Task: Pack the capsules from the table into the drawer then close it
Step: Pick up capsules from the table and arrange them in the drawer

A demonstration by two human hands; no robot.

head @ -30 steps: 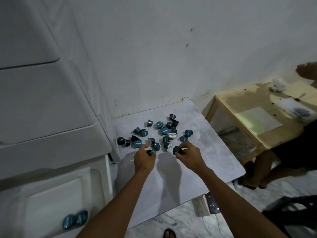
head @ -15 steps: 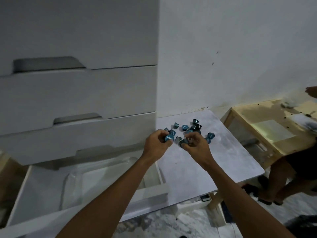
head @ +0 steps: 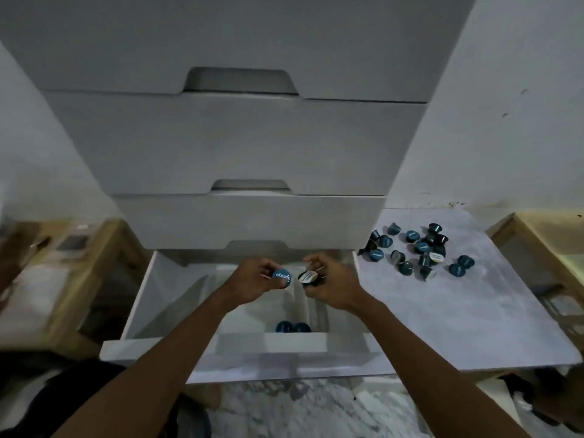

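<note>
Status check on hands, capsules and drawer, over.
Left hand holds blue-lid capsule, right hand white-lid capsule, both above open drawer. Two capsules inside. Pile on table. Nothing in the way.

1. Wall (head: 505,105): white and plain, with a few dark specks at right and grime along its foot.
2. Chest of drawers (head: 237,147): pale grey, against the wall. I count three shut fronts with cut-out grips.
3. Tabletop (head: 442,311): mottled grey-white, just right of the chest.
4. Wooden table (head: 543,235), far right: pale wood, partly out of frame.
5. Wooden furniture (head: 94,263), far left: blurred on my feed.
6. Floor (head: 300,409): pale marbled stone.
7. Light: dim, even.
</note>
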